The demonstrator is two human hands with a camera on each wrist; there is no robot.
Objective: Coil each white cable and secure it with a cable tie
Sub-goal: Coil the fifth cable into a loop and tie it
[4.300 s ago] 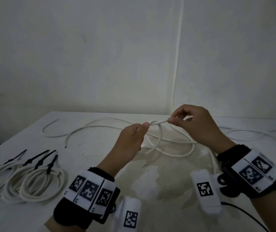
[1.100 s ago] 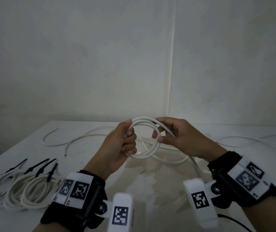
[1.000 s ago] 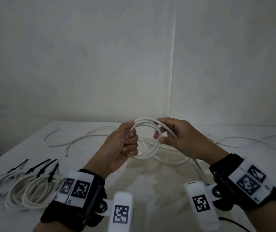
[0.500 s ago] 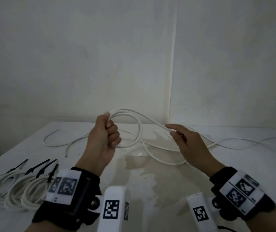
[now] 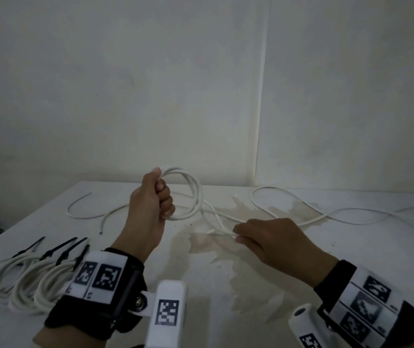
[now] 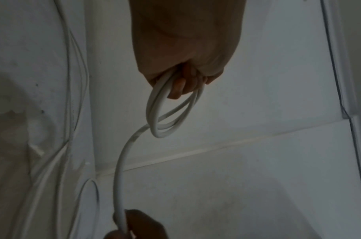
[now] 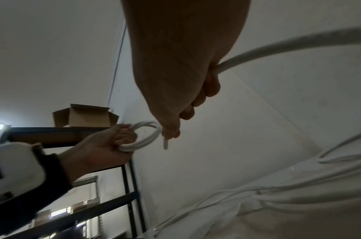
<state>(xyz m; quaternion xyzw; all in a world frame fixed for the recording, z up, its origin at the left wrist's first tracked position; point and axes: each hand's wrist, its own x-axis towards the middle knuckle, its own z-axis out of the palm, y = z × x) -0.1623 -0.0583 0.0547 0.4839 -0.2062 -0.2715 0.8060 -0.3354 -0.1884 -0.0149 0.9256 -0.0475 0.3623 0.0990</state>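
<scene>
My left hand (image 5: pixel 162 197) is raised over the table and grips a small coil (image 5: pixel 194 194) of white cable, about two loops. The coil (image 6: pixel 171 113) hangs from the curled fingers (image 6: pixel 178 87) in the left wrist view. From it the cable's free length (image 5: pixel 216 217) runs down to my right hand (image 5: pixel 246 234), which holds it low over the table, fingers curled round it. Beyond that hand the cable (image 7: pixel 277 46) trails off to the right. The coil (image 7: pixel 147 137) and left hand (image 7: pixel 106 148) show in the right wrist view too.
Several finished coils (image 5: pixel 20 280) with black cable ties (image 5: pixel 58 249) lie at the table's near left. Loose white cable (image 5: pixel 288 197) snakes across the far right of the stained white table (image 5: pixel 226 285), another length (image 5: pixel 85 214) far left. A wall stands behind. A cardboard box (image 7: pixel 83 116) sits on a dark shelf.
My right hand let go of the coil and slid out along the cable, down and toward me. My left hand lifted the coil slightly and kept its grip.
</scene>
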